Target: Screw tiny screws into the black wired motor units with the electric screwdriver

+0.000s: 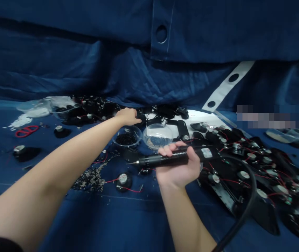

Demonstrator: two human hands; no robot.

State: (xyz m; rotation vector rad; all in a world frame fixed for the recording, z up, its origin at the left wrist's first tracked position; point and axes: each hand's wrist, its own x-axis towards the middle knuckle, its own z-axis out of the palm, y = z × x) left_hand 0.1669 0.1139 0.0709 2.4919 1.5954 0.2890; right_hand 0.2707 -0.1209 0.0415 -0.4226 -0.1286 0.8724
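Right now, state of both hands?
Left hand: curved down on black plastic parts; cannot tell if gripping.
Right hand: closed, holding a corded electric screwdriver.

cloth (165,80): drk blue, creased
strap (225,85): white w/ blk round holes
elec. screwdriver (170,158): blk, silver tip, pale label
wires (229,181): red

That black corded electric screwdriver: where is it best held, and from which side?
Wrap the fingers around the round black barrel of the electric screwdriver, coming from underneath, as the right hand does. The barrel is straight and slim; this grip avoids the pointed metal tip at left and the black cord at right.
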